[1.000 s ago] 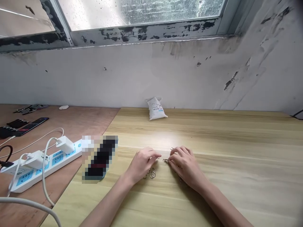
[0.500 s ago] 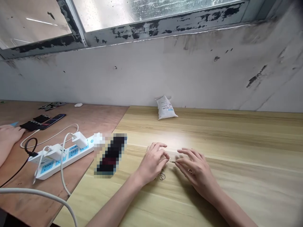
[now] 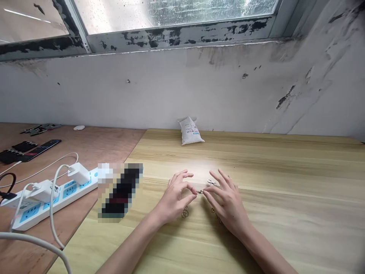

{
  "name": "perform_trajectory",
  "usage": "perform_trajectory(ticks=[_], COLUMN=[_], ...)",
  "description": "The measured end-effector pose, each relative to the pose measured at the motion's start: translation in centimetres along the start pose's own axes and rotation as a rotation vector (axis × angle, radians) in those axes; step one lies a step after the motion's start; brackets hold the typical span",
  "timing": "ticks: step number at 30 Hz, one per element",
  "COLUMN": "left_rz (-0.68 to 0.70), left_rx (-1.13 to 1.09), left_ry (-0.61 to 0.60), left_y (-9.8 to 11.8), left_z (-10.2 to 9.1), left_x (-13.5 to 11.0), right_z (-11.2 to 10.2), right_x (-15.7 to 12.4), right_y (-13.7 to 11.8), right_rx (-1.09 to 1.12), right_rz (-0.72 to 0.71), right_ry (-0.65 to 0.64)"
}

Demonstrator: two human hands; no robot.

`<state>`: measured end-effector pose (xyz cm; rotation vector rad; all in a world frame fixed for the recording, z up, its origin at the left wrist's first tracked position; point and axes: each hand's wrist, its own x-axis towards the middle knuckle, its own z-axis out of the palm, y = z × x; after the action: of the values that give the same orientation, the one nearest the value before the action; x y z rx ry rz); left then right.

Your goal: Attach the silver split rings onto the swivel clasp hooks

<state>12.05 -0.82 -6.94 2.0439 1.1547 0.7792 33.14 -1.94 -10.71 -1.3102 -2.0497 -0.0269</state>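
- The left hand [image 3: 173, 196] is pinching one end of a small metal piece [image 3: 200, 192], its thumb and pointing finger almost meeting
- The right hand [image 3: 228, 203] is pinching the other end with its thumb and pointing finger, while the other fingers are spreading out wide
- The small metal piece is sitting between the two hands, just over the wooden tabletop [image 3: 285, 171]
- A silvery clip [image 3: 211, 182] is lying loose just past the right hand's fingers
- Some round rings [image 3: 185, 213] are lying in a little bunch just below the left hand
- More metal bits [image 3: 213, 210] are peeking out from under the right hand, which is hiding most of them
- The work is looking like it is partway along: one piece is being handled, and the loose rings and clip are waiting
- Whether any ring is already hanging on the held piece, I cannot tell, because it is looking too tiny
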Motion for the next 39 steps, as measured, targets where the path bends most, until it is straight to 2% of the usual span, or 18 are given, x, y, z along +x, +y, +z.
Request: perform_trajectory(ticks=[7, 13, 20, 26, 33, 39], left_rz=[-0.086, -0.140, -0.166, -0.160, -0.152, -0.131], left_rx=[-0.193, -0.404, -0.560, -0.467, -0.388, -0.431], left_ry=[0.052, 0.046, 0.038, 0.091, 0.193, 0.133], left_y=[0.4, 0.7, 0.8, 1.1, 0.1, -0.1], left_z=[-0.2, -0.1, 0.2, 0.4, 0.3, 0.1], left_x=[0.2, 0.4, 0.1, 0.0, 0.3, 0.3], right_z=[0.2, 0.7, 0.8, 0.9, 0.6, 0.6], right_x=[-0.2, 0.3, 0.5, 0.6, 0.7, 0.4], right_y=[-1.6, -3.4, -4.1, -3.9, -4.0, -4.0], right_rx=[0.027, -0.065, -0.059, -0.052, -0.010, 0.113], right_rz=[-0.024, -0.057, -0.083, -0.100, -0.149, -0.092], right_ry=[-0.008, 0.126, 0.154, 0.189, 0.186, 0.096])
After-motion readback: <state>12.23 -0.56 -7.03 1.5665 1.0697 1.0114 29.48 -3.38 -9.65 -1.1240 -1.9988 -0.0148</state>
